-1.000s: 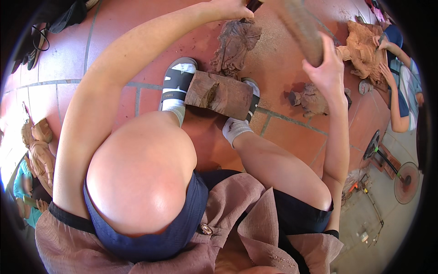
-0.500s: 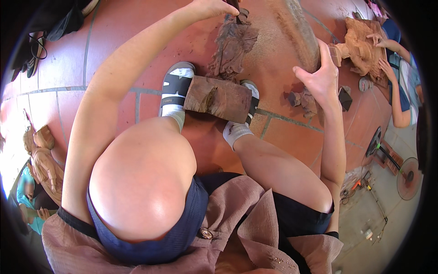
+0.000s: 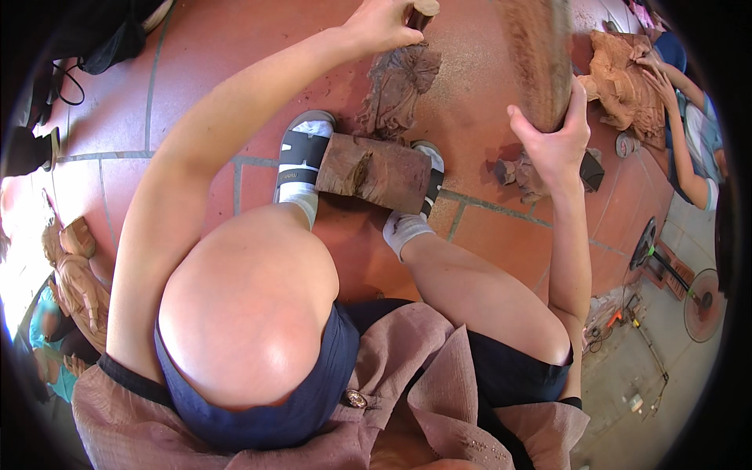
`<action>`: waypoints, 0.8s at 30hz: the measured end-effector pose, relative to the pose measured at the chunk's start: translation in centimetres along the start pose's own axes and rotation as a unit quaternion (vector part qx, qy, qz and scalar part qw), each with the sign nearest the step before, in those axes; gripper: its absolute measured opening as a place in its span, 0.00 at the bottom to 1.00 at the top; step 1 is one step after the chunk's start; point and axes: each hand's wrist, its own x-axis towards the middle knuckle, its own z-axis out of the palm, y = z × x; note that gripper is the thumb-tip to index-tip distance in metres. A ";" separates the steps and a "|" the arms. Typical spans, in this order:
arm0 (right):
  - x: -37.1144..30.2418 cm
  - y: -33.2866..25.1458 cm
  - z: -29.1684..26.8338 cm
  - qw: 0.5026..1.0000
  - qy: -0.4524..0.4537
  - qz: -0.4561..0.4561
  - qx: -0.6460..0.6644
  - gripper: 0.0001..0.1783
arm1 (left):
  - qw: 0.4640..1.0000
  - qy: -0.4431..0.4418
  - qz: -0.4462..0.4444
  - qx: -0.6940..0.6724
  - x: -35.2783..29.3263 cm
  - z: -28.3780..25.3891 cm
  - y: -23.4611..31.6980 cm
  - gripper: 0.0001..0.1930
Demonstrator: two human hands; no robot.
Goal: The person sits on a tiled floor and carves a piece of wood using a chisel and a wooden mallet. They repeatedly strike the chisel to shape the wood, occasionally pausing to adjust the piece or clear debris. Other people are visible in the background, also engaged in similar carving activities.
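Observation:
My left hand point(image 3: 382, 28) is closed around a short dark handle point(image 3: 421, 17) with a pale round end, probably a chisel's; its blade is hidden. Just below that hand lies a dark reddish wood carving point(image 3: 398, 88) with a rough, folded surface. The carving's near end meets a thick wooden block point(image 3: 374, 171) between my sandalled feet. Over to the right, my right hand point(image 3: 554, 141) grips the lower end of a long, thick wooden mallet point(image 3: 540, 63). The mallet is raised apart from the handle, smeared by motion, and its far end is cut off by the picture's edge.
Right of the block stand a small carved wood piece point(image 3: 523, 174) and a round tin point(image 3: 627, 145). At far right another person's hands work on a larger carving point(image 3: 623, 82). A fan point(image 3: 703, 305) is at lower right; a carved figure point(image 3: 78, 290) is at left.
My left hand has come slightly nearer and right, and the handle's pale end now shows. The mallet has swung from a leftward lean to nearly upright, with my right hand shifting slightly right.

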 end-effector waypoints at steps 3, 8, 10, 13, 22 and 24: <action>0.8 1.2 -0.1 0.998 -0.042 0.007 -0.051 0.36 | 0.999 -0.035 -0.031 -0.028 0.9 0.3 0.5 0.13; 2.4 0.4 -0.1 0.981 -0.150 0.055 -0.110 0.36 | 0.985 0.017 -0.053 -0.161 -0.1 1.0 -3.0 0.14; 1.5 0.6 -0.4 0.983 -0.145 0.067 -0.094 0.36 | 0.958 -0.014 -0.168 -0.230 0.1 0.5 -2.8 0.15; 0.6 0.8 -0.6 0.985 -0.134 0.085 -0.066 0.38 | 0.945 -0.008 -0.215 -0.246 0.3 -1.8 -3.4 0.17; 0.9 -0.7 -0.8 0.984 -0.146 0.093 -0.036 0.39 | 0.933 -0.034 -0.184 -0.306 0.0 -1.3 -4.0 0.15; 0.8 -1.0 -0.8 0.985 -0.146 0.084 -0.031 0.39 | 0.944 -0.034 -0.187 -0.268 0.0 -1.2 -4.2 0.15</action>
